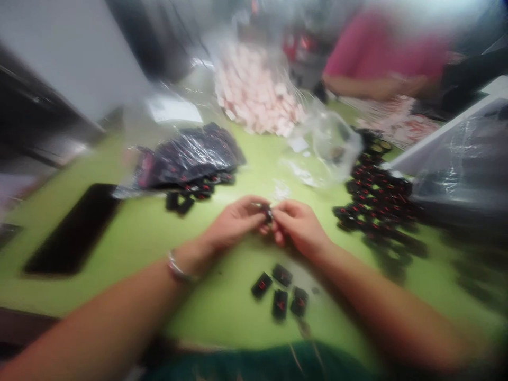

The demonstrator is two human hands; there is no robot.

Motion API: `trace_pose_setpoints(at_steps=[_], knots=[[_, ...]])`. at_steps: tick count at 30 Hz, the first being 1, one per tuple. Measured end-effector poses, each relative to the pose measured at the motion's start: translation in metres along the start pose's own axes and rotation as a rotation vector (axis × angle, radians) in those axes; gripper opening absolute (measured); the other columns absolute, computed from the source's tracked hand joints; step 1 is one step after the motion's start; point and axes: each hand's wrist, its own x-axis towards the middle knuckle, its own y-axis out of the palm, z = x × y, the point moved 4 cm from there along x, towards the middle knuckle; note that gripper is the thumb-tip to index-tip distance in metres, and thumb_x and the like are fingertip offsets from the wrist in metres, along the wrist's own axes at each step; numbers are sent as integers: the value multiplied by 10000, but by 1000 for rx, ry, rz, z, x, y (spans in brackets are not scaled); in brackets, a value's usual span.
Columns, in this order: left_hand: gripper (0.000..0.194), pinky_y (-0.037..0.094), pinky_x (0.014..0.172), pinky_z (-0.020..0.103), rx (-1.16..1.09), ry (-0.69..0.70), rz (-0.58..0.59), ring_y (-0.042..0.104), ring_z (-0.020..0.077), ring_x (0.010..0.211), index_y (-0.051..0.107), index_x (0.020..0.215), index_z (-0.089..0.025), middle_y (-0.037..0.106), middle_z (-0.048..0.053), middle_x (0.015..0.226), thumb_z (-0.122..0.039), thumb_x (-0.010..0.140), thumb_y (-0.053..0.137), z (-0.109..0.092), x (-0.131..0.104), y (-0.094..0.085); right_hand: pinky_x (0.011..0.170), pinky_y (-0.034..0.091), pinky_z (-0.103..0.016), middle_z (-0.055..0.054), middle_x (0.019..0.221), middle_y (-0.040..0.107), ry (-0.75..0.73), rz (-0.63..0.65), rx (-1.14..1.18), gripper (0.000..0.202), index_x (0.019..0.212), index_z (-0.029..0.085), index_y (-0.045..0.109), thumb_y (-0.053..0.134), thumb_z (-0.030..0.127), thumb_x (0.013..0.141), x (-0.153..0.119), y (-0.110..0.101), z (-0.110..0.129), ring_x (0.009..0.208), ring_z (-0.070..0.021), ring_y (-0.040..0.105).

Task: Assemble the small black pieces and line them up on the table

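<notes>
My left hand point(240, 219) and my right hand point(297, 225) meet above the middle of the green table point(151, 243). Their fingertips pinch a small dark part point(267, 213) between them, blurred and mostly covered by the fingers. Nearer to me, several black rectangular pieces with red marks point(280, 304) lie on the table between my forearms. Just beyond my hands is a little heap of small clear or white bits point(281, 189).
Back left lie a plastic bag of dark pieces point(194, 153) and a black slab point(73, 230). White-pink pieces point(257, 92) and a clear bag point(331, 145) stand behind. Many black-red pieces point(377, 196) are piled right. Another person in pink point(381, 53) works beyond.
</notes>
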Motion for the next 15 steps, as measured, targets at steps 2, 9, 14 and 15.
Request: trace_pose_setpoints(at_steps=[2, 9, 14, 15], knots=[[296, 494, 650, 233, 4, 3, 11, 618, 98, 638, 575, 1036, -139, 676, 23, 755, -217, 776, 695, 0, 0, 0, 344, 368, -157, 49, 530, 592, 9, -9, -1, 230, 713, 185, 496, 614, 378, 750, 1, -1, -1, 365, -70, 514], [206, 515, 733, 262, 260, 116, -1, 626, 124, 746, 623, 995, -165, 670, 37, 930, -200, 794, 654, 2, -4, 2, 352, 299, -176, 87, 423, 443, -67, -50, -272, 129, 600, 209, 423, 512, 213, 693, 3, -3, 4, 342, -62, 403], [210, 507, 810, 282, 335, 152, -57, 625, 157, 865, 633, 1017, -168, 670, 55, 987, -196, 809, 633, 4, -5, 2, 460, 341, -202, 55, 495, 445, -245, -163, -430, 174, 529, 200, 423, 535, 184, 661, 3, -5, 12, 481, -78, 421], [220, 513, 778, 276, 291, 132, -57, 629, 147, 822, 622, 1023, -166, 671, 52, 968, -202, 806, 640, 3, -5, 2, 442, 337, -202, 60, 485, 448, -209, -143, -385, 166, 559, 201, 438, 539, 210, 690, 3, -5, 10, 453, -78, 423]])
